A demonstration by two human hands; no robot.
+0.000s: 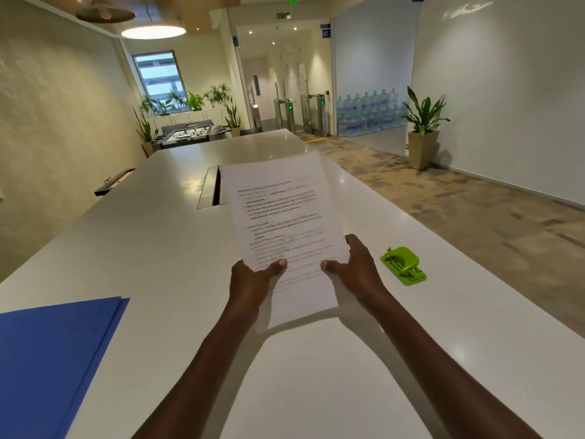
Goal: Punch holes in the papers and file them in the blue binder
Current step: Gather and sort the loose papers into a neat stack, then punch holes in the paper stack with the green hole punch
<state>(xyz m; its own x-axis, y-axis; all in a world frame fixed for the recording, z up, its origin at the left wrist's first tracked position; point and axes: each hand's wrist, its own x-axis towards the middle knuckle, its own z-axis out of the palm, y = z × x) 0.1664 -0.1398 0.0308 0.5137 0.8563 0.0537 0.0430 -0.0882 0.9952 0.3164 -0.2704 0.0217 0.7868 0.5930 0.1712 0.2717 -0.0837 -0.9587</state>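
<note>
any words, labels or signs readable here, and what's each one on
Papers, held up by the left hand and right hand: bold and plain printed lines, too blurred to read.
Green ceiling sign over the far corridor: probably "EXIT", too small to be sure.
Blue wall plaques: text too small to read.
Green hole punch and blue binder: no visible lettering.

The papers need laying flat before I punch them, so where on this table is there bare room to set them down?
The widest bare patch of the white table lies between the blue binder and the green hole punch, under both forearms. More free surface runs left of the cable hatch. It is tightest right of the papers, by the punch.
</note>
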